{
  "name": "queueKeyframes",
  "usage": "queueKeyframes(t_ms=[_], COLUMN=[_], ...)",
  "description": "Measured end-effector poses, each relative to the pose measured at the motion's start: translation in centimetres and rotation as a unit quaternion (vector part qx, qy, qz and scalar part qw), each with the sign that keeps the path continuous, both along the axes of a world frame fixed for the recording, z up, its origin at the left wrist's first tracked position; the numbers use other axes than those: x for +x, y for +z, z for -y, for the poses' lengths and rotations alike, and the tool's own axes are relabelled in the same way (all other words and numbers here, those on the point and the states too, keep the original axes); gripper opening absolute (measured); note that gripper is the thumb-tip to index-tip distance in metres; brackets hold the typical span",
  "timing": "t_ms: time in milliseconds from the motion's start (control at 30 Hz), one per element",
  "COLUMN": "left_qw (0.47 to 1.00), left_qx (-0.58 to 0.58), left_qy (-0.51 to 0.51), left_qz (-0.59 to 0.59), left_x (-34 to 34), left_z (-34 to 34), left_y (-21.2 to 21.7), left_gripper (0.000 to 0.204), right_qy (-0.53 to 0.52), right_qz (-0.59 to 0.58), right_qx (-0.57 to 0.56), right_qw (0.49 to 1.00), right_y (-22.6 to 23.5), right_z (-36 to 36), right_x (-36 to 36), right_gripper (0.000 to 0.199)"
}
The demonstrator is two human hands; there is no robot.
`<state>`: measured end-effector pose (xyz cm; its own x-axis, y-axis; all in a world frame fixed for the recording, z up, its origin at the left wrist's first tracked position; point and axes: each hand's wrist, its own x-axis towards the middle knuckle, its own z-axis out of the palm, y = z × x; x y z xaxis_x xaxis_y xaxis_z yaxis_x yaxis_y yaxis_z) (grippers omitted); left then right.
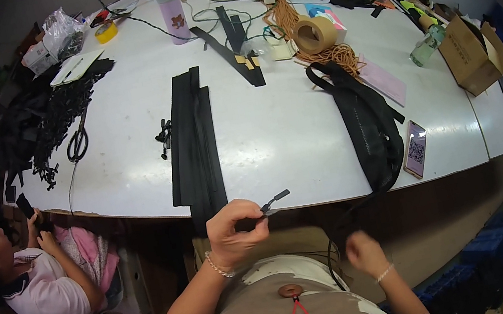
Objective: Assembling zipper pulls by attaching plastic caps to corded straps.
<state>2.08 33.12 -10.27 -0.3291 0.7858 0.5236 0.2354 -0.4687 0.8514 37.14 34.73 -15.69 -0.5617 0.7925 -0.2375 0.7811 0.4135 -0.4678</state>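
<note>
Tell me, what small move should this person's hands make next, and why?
Probably bring the right hand up to steady the small black piece. The left hand pinches it between thumb and fingers, with one end sticking out free, while the right hand is lower and apart, too blurred to tell whether it holds anything.

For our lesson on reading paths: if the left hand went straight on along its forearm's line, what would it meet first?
Probably the white table, at its near edge. Depth is unclear: if the left hand is higher, it may pass above, toward the black bag.
</note>
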Motion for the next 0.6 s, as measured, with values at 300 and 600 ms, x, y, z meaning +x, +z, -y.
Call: queueKeyframes(t_ms=[300,600], left_qw=[0.999,1.0], left_qx=[0.007,-0.003], left_qy=[0.004,-0.002], left_qz=[0.035,0.029], left_x=[0.8,0.6], left_z=[-0.3,0.8], left_y=[-0.5,0.0], left_gripper=[0.027,0.033], right_qy=[0.061,-0.052], right_qz=[-0.169,-0.595], right_qx=[-0.733,-0.769], right_qw=[0.657,0.226], right_y=[1.9,1.4], right_z=[5.7,7.2], right_x=[6.3,9.4], right_gripper=[0.047,0.048])
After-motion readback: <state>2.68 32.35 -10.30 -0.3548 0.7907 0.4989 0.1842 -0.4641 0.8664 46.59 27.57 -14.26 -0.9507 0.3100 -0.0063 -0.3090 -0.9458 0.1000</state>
